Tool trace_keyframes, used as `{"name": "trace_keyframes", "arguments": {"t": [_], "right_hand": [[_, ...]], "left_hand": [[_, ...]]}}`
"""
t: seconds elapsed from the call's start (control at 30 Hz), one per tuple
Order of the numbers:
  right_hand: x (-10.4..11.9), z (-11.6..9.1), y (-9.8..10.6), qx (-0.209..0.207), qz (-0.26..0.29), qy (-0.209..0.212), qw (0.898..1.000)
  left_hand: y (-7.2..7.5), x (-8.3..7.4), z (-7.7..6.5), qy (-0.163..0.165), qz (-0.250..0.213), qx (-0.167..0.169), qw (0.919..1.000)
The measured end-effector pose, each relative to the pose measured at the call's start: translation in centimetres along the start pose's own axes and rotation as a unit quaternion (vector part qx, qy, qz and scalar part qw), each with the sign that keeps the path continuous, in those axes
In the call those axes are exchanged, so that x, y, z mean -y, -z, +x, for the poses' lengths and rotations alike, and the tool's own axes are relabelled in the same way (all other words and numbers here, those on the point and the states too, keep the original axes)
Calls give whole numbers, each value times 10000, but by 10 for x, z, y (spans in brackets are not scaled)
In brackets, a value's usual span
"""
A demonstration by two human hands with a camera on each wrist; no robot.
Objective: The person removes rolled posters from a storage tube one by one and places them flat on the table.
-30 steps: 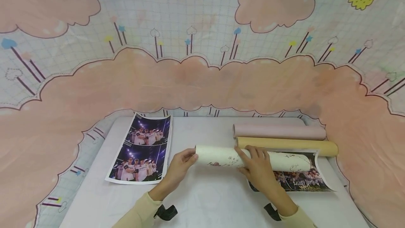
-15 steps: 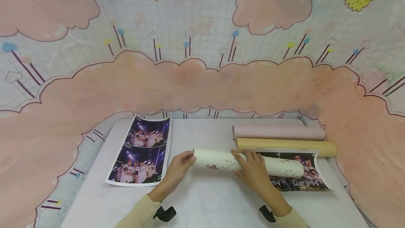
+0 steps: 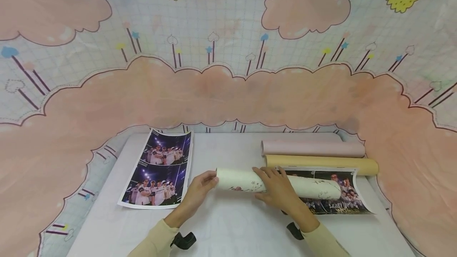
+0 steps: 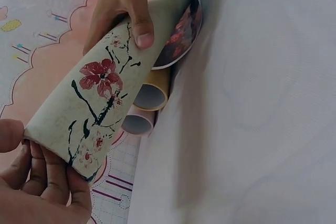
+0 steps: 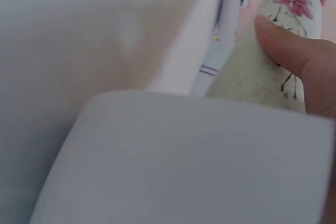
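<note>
A pale green paper roll (image 3: 239, 180) printed with red blossoms and dark branches lies across in front of me, over the table. My left hand (image 3: 199, 187) pinches its left end at the rim, thumb on one side and fingers curled at the edge, as the left wrist view shows. Around the roll's middle my right hand (image 3: 278, 191) grips, the thumb (image 4: 144, 35) pressed on the printed side. The roll's right part overlaps a dark glossy poster (image 3: 348, 187) with group pictures and lettering, whose right edge curls up.
Behind the poster lie a yellow roll (image 3: 357, 165) and a pinkish roll (image 3: 314, 148), side by side. A printed sheet with two group photos (image 3: 157, 183) lies at the left of the white table (image 3: 228, 225). A patterned cloth (image 3: 228, 94) hangs behind.
Both hands and the blossom roll have shifted slightly left and a little nearer, uncovering more of the poster. The right hand has moved left along with it. The other rolls stay put.
</note>
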State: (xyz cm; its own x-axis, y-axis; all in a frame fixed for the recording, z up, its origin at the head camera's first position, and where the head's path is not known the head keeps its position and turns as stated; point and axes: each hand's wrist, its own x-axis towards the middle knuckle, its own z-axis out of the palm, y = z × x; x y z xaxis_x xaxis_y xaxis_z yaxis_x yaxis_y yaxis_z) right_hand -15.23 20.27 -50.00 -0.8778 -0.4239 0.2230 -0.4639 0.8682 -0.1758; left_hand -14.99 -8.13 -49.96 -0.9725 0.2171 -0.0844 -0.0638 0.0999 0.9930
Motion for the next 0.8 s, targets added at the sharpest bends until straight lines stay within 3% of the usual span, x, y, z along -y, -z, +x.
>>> {"name": "trace_keyframes", "arguments": {"t": [0.27,0.43,0.6,0.8], "right_hand": [[-2,1,-11,-192,-256,226,9992],[-2,2,-15,-393,-395,273,9981],[0,1,-15,-337,-276,219,9988],[2,2,-15,-283,-237,179,9992]], "left_hand": [[-3,0,-1,78,93,-147,9998],[-7,-1,-1,147,6,-50,9999],[-7,1,0,245,-28,47,9997],[-4,3,1,283,166,-262,9991]]}}
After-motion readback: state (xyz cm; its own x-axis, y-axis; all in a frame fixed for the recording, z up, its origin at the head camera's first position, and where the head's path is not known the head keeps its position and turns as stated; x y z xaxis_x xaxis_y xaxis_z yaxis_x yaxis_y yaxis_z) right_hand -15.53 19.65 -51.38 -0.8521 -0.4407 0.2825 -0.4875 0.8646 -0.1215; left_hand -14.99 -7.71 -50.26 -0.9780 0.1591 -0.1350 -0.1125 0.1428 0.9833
